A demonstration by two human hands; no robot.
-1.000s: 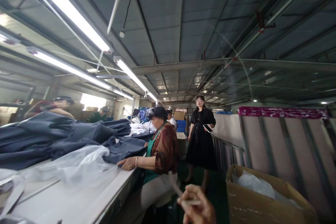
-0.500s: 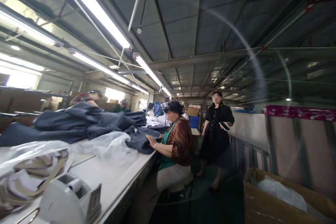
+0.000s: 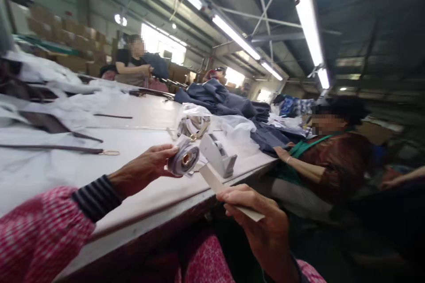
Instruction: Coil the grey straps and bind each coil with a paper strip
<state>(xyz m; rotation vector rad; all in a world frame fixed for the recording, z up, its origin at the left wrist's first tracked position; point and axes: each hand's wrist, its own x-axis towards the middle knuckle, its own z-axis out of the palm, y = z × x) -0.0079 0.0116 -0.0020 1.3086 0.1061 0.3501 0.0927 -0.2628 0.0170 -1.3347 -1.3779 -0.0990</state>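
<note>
My left hand [image 3: 146,169] is closed on a roll of tape or ribbon [image 3: 184,159], held above the white table [image 3: 83,163] near its front edge. My right hand [image 3: 262,223] pinches a flat beige paper strip [image 3: 226,192] that runs up toward the roll. A grey tape dispenser [image 3: 217,154] stands on the table just behind the roll. My sleeves are red and white knit with striped cuffs.
A seated person in a green apron [image 3: 318,163] works at my right with a hand on dark blue garments [image 3: 226,101]. Clear plastic bags [image 3: 237,128], brown belts [image 3: 56,148] and white cloth lie on the table. Another person [image 3: 133,62] sits across.
The view swung left and down from the ceiling and aisle to the table. Both my hands have come into view, the left holding the roll and the right the strip.
</note>
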